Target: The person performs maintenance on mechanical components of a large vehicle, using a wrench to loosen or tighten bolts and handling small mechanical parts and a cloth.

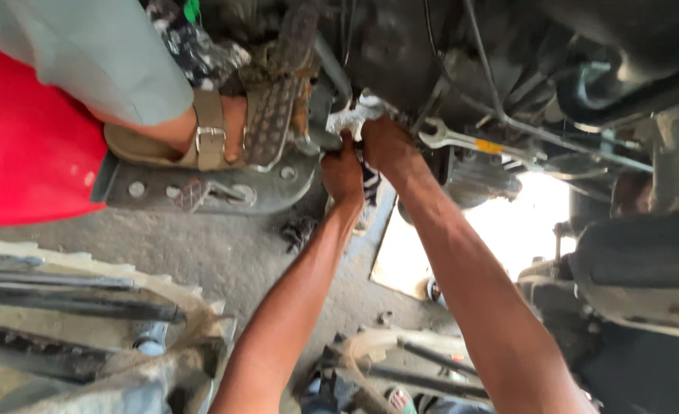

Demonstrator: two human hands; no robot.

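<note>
Both of my arms reach up under a vehicle's dark, greasy underside. My left hand (342, 173) is closed around a metal part just below a light-coloured wrench head (352, 115). My right hand (386, 142) grips right beside it, fingers wrapped on the same spot. What exactly sits inside each fist is hidden by the fingers. A silver open-ended spanner (462, 141) with a yellow band lies on the machinery just right of my right hand.
Another person's sandalled foot (194, 138) rests on a metal foot pedal plate (201, 188) at upper left, beside a red body panel (25, 146). Hoses and pipes (508, 115) run at upper right. Concrete floor (224, 253) lies below.
</note>
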